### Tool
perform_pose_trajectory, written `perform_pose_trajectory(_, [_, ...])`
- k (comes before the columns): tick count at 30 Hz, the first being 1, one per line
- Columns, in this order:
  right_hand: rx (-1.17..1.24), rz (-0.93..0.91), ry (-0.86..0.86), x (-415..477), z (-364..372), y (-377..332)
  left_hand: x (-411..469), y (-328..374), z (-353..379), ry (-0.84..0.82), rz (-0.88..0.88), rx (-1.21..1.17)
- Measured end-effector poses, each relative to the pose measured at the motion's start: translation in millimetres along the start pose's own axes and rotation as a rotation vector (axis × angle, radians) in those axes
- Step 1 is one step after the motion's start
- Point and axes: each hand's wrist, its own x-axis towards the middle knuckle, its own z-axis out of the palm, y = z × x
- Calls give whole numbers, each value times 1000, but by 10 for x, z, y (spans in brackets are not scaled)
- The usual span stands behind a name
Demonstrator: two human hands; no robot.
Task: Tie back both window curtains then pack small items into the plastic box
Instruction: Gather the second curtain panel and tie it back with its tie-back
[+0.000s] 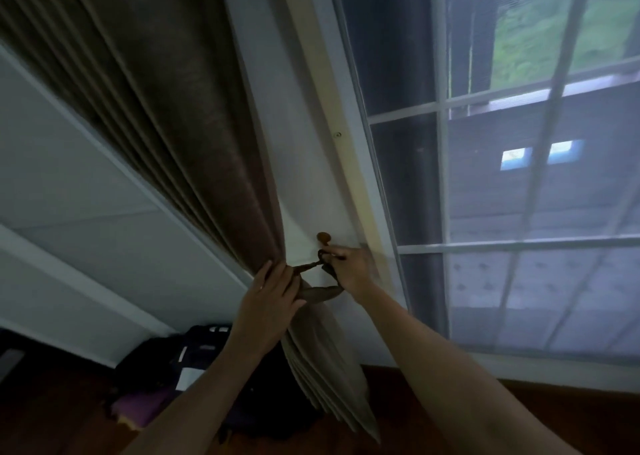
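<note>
A brown pleated curtain [194, 115] hangs left of the window [519, 177], gathered into a bunch at waist height. A matching fabric tieback [320, 292] wraps round the bunch, and its thin cord loop [322, 257] reaches toward a round brown wall hook [323, 237]. My left hand [273, 295] grips the gathered curtain and the tieback's left end. My right hand [349, 267] pinches the cord loop just below the hook. Whether the loop sits on the hook I cannot tell. No plastic box is in view.
A dark backpack [187, 368] with white patches lies on the wooden floor [561, 406] below the curtain, by the white wall [69, 184]. The white window frame [377, 191] stands right of my hands.
</note>
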Motion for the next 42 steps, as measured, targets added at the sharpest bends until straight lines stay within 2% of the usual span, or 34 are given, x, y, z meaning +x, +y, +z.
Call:
perform_pose_trajectory(3, [-162,-50,27,96,22,116,-29,-37,11,19,29,12])
perform_pose_trajectory(6, [-190,-46,6,102,-17,158,-53,-22,1,32,31,-24])
perform_pose_trajectory(14, [169,232,-121,-294,-363,66,-189,156,-102,76,-2,-203])
perform_pose_trajectory(19, [274,287,-166,-508,-585,244,-399,369,-60,318,-65,-345])
perform_pose_trajectory(23, [251,179,-54,-661,-783,208,-310,581,-39,440,-211,-477])
perform_pose_trajectory(26, [69,108,1,-733,-898,203,-143,750,15,340,-359,-716])
perform_pose_trajectory(28, [-133,99,-11,-775,-955,244,-47,869,40,252,-530,-924])
perform_pose_trajectory(32, [-943,-86,-45,-912,-1006,406,45,1071,121,111,-748,-1252])
perform_pose_trajectory(35, [-1065,-118,-37,-986,-965,613,-1,1214,251,-25,-865,-1315])
perform_pose_trajectory(37, [-1193,-145,23,-913,-954,704,-54,1286,350,-193,-848,-1333])
perform_pose_trajectory(39, [-1314,-155,53,-845,-969,714,-68,1316,444,-346,-729,-1338])
perform_pose_trajectory(42, [-1324,-261,54,-874,-1013,752,12,1307,544,-361,-667,-1344])
